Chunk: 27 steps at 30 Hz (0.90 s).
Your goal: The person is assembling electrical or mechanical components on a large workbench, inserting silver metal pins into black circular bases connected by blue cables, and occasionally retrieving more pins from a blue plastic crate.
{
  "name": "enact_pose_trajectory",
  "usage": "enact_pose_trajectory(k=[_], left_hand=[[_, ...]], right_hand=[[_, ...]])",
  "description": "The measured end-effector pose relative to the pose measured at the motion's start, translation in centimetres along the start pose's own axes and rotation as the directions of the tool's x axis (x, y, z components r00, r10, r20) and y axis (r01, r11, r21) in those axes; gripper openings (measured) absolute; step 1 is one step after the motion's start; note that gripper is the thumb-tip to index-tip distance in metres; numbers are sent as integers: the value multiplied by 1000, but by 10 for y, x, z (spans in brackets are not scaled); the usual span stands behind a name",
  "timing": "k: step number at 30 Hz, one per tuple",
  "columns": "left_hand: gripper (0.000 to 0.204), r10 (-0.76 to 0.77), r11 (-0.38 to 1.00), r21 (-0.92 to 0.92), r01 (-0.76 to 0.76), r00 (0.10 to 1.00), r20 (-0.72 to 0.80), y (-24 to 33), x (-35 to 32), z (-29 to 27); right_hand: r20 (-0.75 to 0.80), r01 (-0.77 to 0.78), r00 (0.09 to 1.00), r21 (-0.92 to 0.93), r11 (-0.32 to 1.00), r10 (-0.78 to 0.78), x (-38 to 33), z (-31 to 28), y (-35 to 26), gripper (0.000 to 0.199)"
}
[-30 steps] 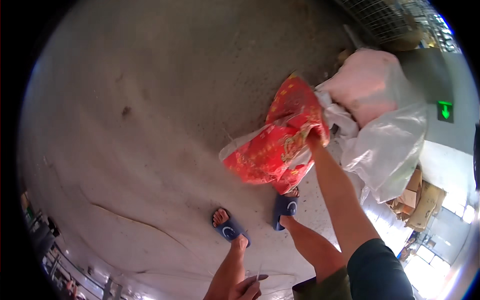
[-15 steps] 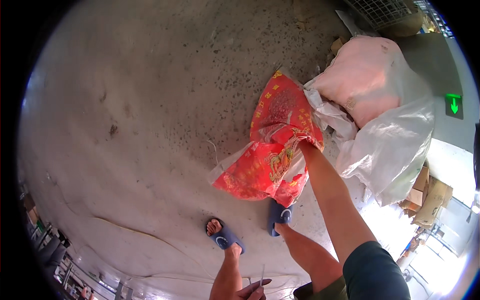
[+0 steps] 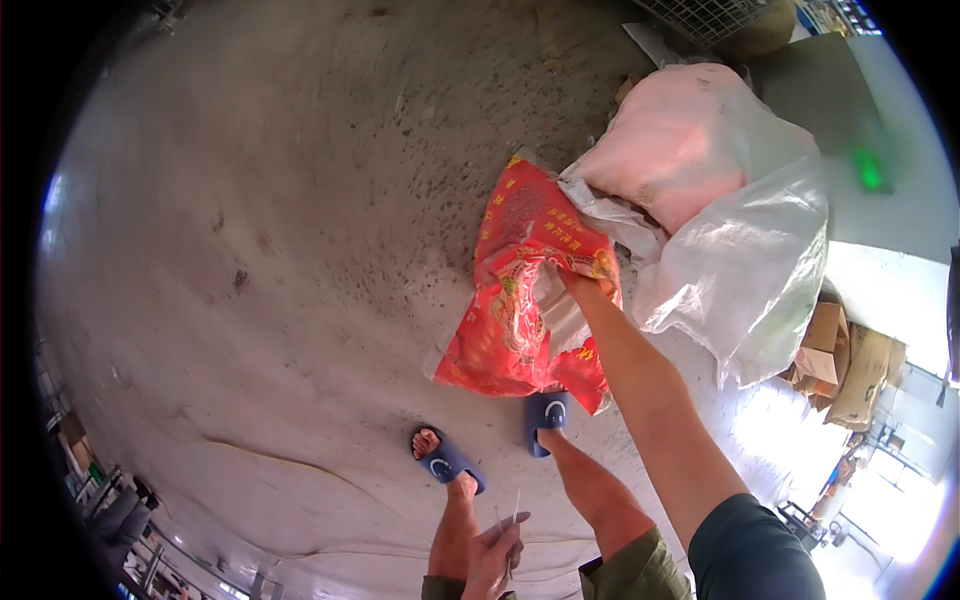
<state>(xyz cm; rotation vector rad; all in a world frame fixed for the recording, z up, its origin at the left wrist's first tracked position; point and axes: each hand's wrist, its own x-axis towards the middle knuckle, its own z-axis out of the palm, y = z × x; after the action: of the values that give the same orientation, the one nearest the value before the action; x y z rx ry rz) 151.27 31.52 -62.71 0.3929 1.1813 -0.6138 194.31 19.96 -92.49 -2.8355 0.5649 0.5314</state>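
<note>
A large red plastic bag with yellow printing (image 3: 490, 330) stands slumped on the floor ahead of my feet, its mouth open. My right arm reaches down into it, and my right hand (image 3: 577, 284) is hidden in the mouth from about the wrist on, so its fingers do not show. Low in the view, between my legs, my left hand (image 3: 492, 556) is closed in a pinch on a thin pale stick (image 3: 517, 505). Its exact kind is too small to make out.
A pinkish full sack (image 3: 670, 140) and a crumpled translucent plastic bag (image 3: 745, 270) lie right of the red bag. Cardboard boxes (image 3: 825, 345) stand farther right. A cable (image 3: 270, 457) runs across the floor at left. Blue slippers (image 3: 449, 468) are on my feet. A wire basket (image 3: 705, 15) sits at the far edge.
My left hand has come farther up into view with the thin stick. The red bag's mouth gapes wider around my right hand. The scene has shifted left as my head turned.
</note>
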Motion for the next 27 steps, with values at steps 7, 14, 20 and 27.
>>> enact_pose_trajectory(k=[7,14,20,27], left_hand=[[36,212,970,99,-221,972,99,-3,-32,-14],[34,264,772,478,-418,896,357,51,-301,91],[31,-27,552,594,-585,700,714,27,-504,167],[29,-458,300,610,-734,450,767,-85,-602,203]], right_hand=[[-63,116,992,161,980,-107,-81,-55,44,27],[501,-482,853,863,149,-144,-444,-384,95,23],[369,-439,895,829,-345,-252,-673,-662,118,17],[26,-79,996,615,-784,-79,-843,-725,216,17]])
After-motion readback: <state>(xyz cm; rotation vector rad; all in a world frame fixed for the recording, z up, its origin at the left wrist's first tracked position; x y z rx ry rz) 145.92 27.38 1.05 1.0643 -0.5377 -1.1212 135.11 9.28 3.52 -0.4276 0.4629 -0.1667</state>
